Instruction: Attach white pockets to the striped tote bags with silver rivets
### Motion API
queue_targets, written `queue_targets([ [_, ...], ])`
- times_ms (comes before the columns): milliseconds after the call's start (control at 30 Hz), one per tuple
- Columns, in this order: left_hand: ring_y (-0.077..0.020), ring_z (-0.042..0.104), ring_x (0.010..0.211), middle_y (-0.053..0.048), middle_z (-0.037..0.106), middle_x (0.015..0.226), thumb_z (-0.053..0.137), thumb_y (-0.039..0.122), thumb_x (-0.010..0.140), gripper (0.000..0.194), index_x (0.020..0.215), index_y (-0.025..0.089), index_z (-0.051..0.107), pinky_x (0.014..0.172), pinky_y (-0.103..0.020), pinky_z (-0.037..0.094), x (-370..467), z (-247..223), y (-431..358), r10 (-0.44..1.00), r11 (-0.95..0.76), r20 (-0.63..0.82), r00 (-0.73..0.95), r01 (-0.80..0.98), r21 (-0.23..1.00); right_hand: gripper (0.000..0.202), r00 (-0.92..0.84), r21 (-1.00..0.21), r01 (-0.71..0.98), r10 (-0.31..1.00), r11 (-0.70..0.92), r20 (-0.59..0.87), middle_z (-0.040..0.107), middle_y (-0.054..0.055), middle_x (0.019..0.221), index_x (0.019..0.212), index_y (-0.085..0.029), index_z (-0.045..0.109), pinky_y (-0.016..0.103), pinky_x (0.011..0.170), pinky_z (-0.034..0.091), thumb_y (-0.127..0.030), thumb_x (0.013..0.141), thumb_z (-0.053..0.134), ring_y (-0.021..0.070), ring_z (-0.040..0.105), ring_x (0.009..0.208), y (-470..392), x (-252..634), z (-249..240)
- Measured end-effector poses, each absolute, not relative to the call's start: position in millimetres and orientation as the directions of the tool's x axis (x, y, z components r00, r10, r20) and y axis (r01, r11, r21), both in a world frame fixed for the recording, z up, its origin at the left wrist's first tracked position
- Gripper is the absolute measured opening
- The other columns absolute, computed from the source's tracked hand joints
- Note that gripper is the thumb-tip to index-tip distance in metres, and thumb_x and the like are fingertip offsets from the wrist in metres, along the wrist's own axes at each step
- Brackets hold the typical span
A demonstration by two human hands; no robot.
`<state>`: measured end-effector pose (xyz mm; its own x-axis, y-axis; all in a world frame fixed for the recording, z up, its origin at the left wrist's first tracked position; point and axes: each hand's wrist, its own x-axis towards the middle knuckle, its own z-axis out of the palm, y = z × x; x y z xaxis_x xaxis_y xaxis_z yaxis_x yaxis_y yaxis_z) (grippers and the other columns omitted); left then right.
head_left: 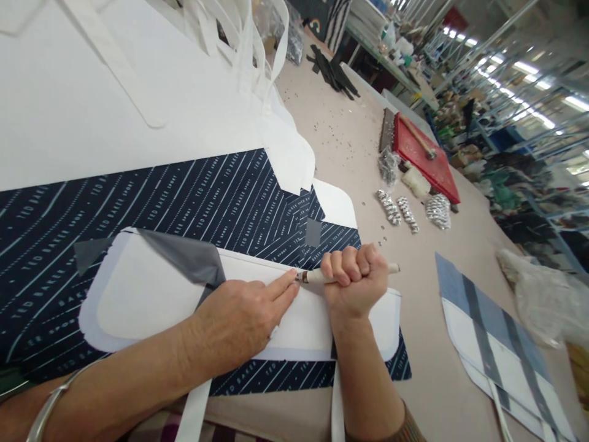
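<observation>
My right hand (355,277) is closed in a fist around a white-handled tool (317,277), its metal tip pointing left onto the top edge of a white panel (151,294). My left hand (242,319) lies flat on that panel, fingers apart, with the forefinger touching the tool's tip. The panel rests on navy printed fabric (161,196) with white diagonal lines and lettering. A grey flap (188,255) is folded back over the panel's upper left. A bangle sits on my left wrist.
White bag pieces with straps (115,67) cover the table's far left. A red board with a hammer (426,156), shiny metal fittings (400,212) and scattered rivets lie to the right. A blue-grey and white bag (497,350) lies at the near right, beside a plastic bag (543,301).
</observation>
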<state>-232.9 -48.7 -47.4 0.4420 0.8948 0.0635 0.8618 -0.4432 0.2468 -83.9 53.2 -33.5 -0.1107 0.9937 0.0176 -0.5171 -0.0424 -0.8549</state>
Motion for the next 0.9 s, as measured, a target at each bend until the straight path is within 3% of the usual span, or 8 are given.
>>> queue_targets([
  [200,-0.0175,0.069,0.078,-0.011,0.047,0.145,0.036,0.007,0.083,0.051,0.132,0.012,0.051,0.062,-0.032,0.058,-232,-52,-49,0.888,-0.460,0.112,0.447,0.854,0.243,0.041,-0.166,-0.890,-0.452,0.975,0.057,0.147,0.020,-0.010,0.041,0.052,-0.020,0.022,0.021,0.039,0.028,-0.025,0.088,0.041,0.0061,0.019,0.032,40,-94,-27],
  [433,-0.0170,0.067,0.072,-0.012,0.047,0.146,0.035,0.011,0.088,0.046,0.130,0.011,0.051,0.058,-0.033,0.057,-232,-52,-50,0.890,-0.457,0.113,0.443,0.856,0.241,0.043,-0.218,-0.931,-0.316,0.941,0.181,0.257,0.029,-0.008,0.044,0.051,-0.021,0.027,0.024,0.041,0.030,-0.025,0.087,0.050,0.0070,0.027,0.036,25,-103,-23],
  [600,-0.0193,0.068,0.078,-0.015,0.044,0.147,0.036,0.014,0.089,0.047,0.136,0.010,0.044,0.059,-0.035,0.058,-232,-49,-50,0.896,-0.443,0.083,0.437,0.859,0.255,0.040,-0.286,-0.933,-0.036,0.891,0.357,0.352,0.034,-0.007,0.048,0.054,-0.023,0.034,0.026,0.043,0.033,-0.027,0.089,0.052,0.0084,0.033,0.040,22,-101,-29],
  [733,-0.0187,0.068,0.076,-0.011,0.060,0.127,0.037,0.014,0.090,0.039,0.126,0.013,0.051,0.058,-0.033,0.056,-233,-43,-50,0.905,-0.419,0.056,0.422,0.860,0.291,0.042,-0.355,-0.916,0.113,0.877,0.385,0.324,0.030,-0.008,0.048,0.054,-0.024,0.032,0.025,0.040,0.030,-0.032,0.091,0.050,0.0076,0.031,0.040,33,-107,-26],
  [900,-0.0200,0.068,0.075,-0.011,0.062,0.117,0.041,0.011,0.087,0.035,0.119,0.012,0.053,0.056,-0.033,0.054,-233,-45,-51,0.911,-0.407,0.066,0.406,0.865,0.293,0.045,-0.425,-0.891,0.193,0.854,0.410,0.301,0.028,-0.008,0.048,0.053,-0.023,0.030,0.025,0.041,0.025,-0.032,0.091,0.051,0.0068,0.028,0.042,42,-128,-10],
])
